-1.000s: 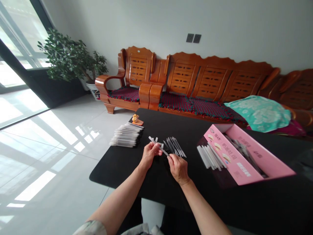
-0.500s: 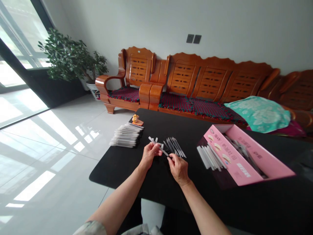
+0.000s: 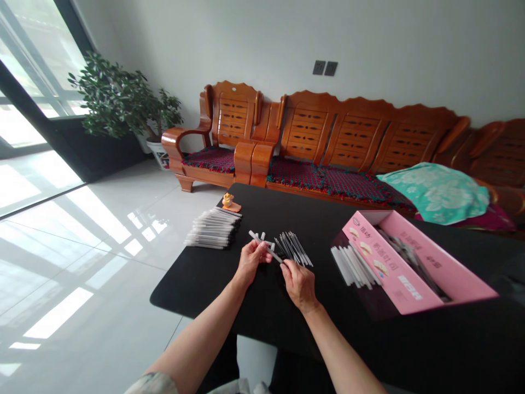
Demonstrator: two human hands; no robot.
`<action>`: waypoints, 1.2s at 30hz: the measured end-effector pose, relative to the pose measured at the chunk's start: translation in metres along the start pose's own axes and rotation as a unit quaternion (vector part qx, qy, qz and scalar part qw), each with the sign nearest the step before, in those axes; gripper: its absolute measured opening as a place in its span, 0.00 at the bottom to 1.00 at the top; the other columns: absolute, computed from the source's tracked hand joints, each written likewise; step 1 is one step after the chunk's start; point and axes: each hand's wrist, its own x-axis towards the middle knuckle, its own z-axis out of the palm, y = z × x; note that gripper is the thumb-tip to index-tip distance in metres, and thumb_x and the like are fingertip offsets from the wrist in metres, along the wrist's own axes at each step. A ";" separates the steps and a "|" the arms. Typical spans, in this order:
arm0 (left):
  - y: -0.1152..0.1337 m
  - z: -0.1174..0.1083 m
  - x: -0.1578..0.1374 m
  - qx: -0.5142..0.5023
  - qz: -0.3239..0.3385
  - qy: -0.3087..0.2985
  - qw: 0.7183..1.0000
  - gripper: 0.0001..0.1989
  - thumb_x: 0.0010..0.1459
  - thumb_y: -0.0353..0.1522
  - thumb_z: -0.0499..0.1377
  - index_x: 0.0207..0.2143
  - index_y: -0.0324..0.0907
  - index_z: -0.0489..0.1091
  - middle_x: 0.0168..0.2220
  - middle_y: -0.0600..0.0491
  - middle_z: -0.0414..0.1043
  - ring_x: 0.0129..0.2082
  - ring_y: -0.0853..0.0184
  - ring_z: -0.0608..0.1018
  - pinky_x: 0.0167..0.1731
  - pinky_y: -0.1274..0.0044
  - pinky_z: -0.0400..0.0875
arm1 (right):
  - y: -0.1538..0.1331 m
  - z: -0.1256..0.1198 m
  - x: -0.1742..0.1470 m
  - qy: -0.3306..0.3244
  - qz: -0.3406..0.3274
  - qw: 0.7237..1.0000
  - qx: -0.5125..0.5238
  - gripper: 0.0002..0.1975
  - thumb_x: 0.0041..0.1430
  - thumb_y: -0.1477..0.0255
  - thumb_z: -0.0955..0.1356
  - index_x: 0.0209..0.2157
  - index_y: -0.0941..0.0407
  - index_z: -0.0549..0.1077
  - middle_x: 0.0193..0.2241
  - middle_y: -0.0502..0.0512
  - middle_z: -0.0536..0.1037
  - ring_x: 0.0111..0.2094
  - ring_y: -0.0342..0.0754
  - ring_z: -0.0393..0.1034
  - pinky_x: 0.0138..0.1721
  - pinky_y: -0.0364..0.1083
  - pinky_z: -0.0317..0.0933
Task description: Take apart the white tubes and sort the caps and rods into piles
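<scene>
A pale pen [image 3: 275,254] slants between my hands above the dark table. My left hand [image 3: 250,262] is closed around its upper left part, and a couple more whitish tubes [image 3: 262,236] poke out by those fingers. Whether they are also gripped I cannot tell. The dark lower end of the pen is pinched by my right hand [image 3: 300,282]. Just beyond the right fingers lies a fan of thin pen refills [image 3: 294,249]. Off to the left is a pile of frosted pens [image 3: 211,229] with black ends. Several whitish pen barrels [image 3: 353,266] lie to the right.
An open pink box [image 3: 388,265] with dark pieces inside stands on the black table [image 3: 192,287], right of the barrels. A small yellow figure on an orange base [image 3: 230,203] sits at the far left edge. Behind the table runs a wooden sofa [image 3: 307,128].
Both hands keep nearly the same hold on the pen. The whole view has shifted slightly downward in the picture; the piles and box look unchanged.
</scene>
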 end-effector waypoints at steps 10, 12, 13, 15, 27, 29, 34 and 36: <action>-0.001 -0.001 0.001 0.007 0.001 0.001 1.000 0.19 0.51 0.44 0.66 0.33 0.35 0.71 0.23 0.52 0.74 0.20 0.72 0.76 0.23 0.80 0.72 | 0.000 0.000 0.001 -0.004 0.001 1.000 0.005 0.12 0.68 0.70 0.60 0.38 0.59 0.73 0.26 0.54 0.78 0.26 0.44 0.73 0.30 0.41 0.58; -0.002 -0.001 0.001 0.007 0.000 0.002 1.000 0.20 0.50 0.44 0.66 0.33 0.35 0.71 0.23 0.52 0.73 0.20 0.72 0.76 0.23 0.80 0.72 | 0.001 0.001 0.001 -0.001 -0.005 1.000 0.004 0.12 0.68 0.72 0.59 0.36 0.59 0.73 0.25 0.54 0.78 0.26 0.44 0.73 0.30 0.41 0.58; -0.002 -0.001 0.001 0.007 -0.001 0.003 1.000 0.20 0.50 0.44 0.66 0.33 0.35 0.71 0.23 0.52 0.73 0.20 0.72 0.76 0.23 0.80 0.72 | 0.001 0.001 0.001 0.004 -0.001 1.000 0.003 0.12 0.68 0.72 0.60 0.36 0.59 0.73 0.25 0.54 0.77 0.25 0.43 0.73 0.30 0.41 0.58; -0.001 -0.001 0.001 0.006 -0.001 0.002 1.000 0.21 0.49 0.44 0.67 0.33 0.35 0.71 0.23 0.52 0.73 0.20 0.72 0.76 0.23 0.80 0.72 | 0.001 0.001 0.000 0.009 0.012 1.000 0.002 0.11 0.67 0.69 0.62 0.38 0.59 0.73 0.25 0.53 0.77 0.24 0.43 0.72 0.28 0.41 0.57; 0.002 0.001 0.000 0.008 0.000 0.004 1.000 0.20 0.49 0.44 0.67 0.33 0.35 0.71 0.23 0.52 0.73 0.20 0.72 0.76 0.23 0.80 0.73 | 0.000 0.000 0.000 -0.001 0.016 1.000 0.006 0.11 0.66 0.67 0.63 0.39 0.59 0.73 0.26 0.53 0.78 0.25 0.43 0.72 0.29 0.41 0.58; 0.002 0.001 0.000 0.009 -0.001 0.006 1.000 0.21 0.48 0.44 0.67 0.33 0.35 0.71 0.23 0.52 0.74 0.20 0.71 0.76 0.23 0.80 0.73 | 0.000 0.000 0.000 -0.006 0.005 1.000 0.007 0.11 0.67 0.69 0.61 0.40 0.59 0.73 0.26 0.54 0.78 0.26 0.43 0.73 0.30 0.41 0.59; 0.001 0.000 0.000 0.010 0.009 0.019 1.000 0.21 0.48 0.44 0.67 0.32 0.35 0.71 0.23 0.52 0.73 0.20 0.71 0.75 0.22 0.80 0.72 | 0.001 0.000 0.000 0.003 -0.003 1.000 0.004 0.11 0.67 0.73 0.60 0.36 0.58 0.72 0.25 0.53 0.77 0.25 0.44 0.72 0.30 0.41 0.58; 0.002 -0.001 0.001 0.008 0.023 0.040 0.999 0.20 0.49 0.44 0.66 0.32 0.35 0.70 0.22 0.53 0.73 0.19 0.72 0.75 0.22 0.80 0.71 | 0.001 -0.001 0.000 0.006 0.000 1.000 0.003 0.10 0.66 0.73 0.61 0.36 0.58 0.72 0.25 0.53 0.77 0.25 0.44 0.72 0.30 0.41 0.58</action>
